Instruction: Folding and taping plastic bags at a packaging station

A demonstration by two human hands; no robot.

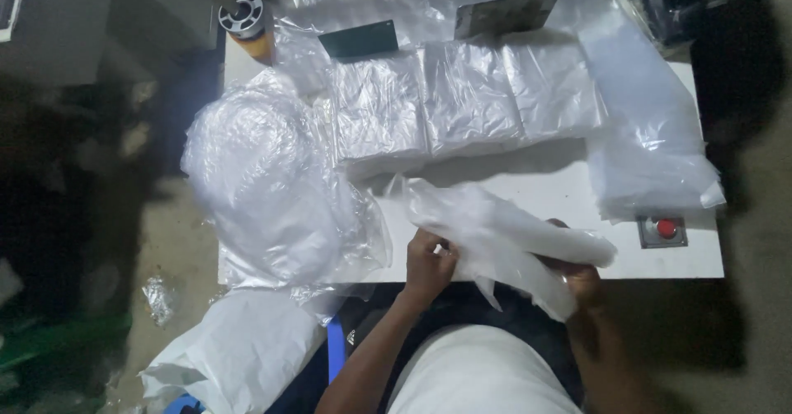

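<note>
Gripping clear plastic bag (pixel 495 232) at near desk (pixel 660 259) edge: left hand (pixel 429 261) pinches its edge, right hand (pixel 577 275) closed underneath. Three neat bag stacks (pixel 466 101) behind; loose heap (pixel 272 183) left unsorted.

Single head-worn view, looking steeply down from above the person's own torso, facing forward over the white table (pixel 577 187) so its near edge runs across the lower middle and its far edge sits near the top of frame. Close range: the left hand (pixel 429 261) and right hand (pixel 577 278) sit low centre just over the near edge, with the whole tabletop fitting in view and dim floor (pixel 165 241) showing down the left side. No second view, so nothing overlaps.
</note>
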